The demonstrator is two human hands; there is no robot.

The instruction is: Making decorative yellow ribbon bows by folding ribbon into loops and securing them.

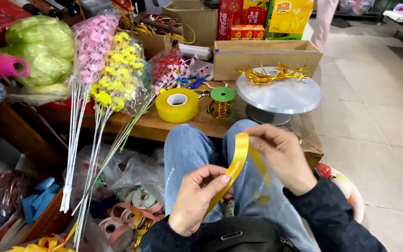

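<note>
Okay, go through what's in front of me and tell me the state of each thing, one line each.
yellow ribbon: bent into a loop, pinched by both hands
left hand: thumb pressed on the ribbon
right hand: fingers closed on the ribbon's top
yellow tape roll: lying flat on the table
green spool: upright, wound with gold wire
turntable: gold ribbon bits lying on it
cardboard box: open
artificial flower stems: wrapped in clear plastic, leaning on the table

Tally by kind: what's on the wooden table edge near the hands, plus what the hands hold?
Yellow ribbon strip, held by left hand and right hand: 1
Yellow tape roll: 1
Gold wire spool with green top: 1
Grey turntable: 1
Gold ribbon bow on it: 1
Total: 5
</note>
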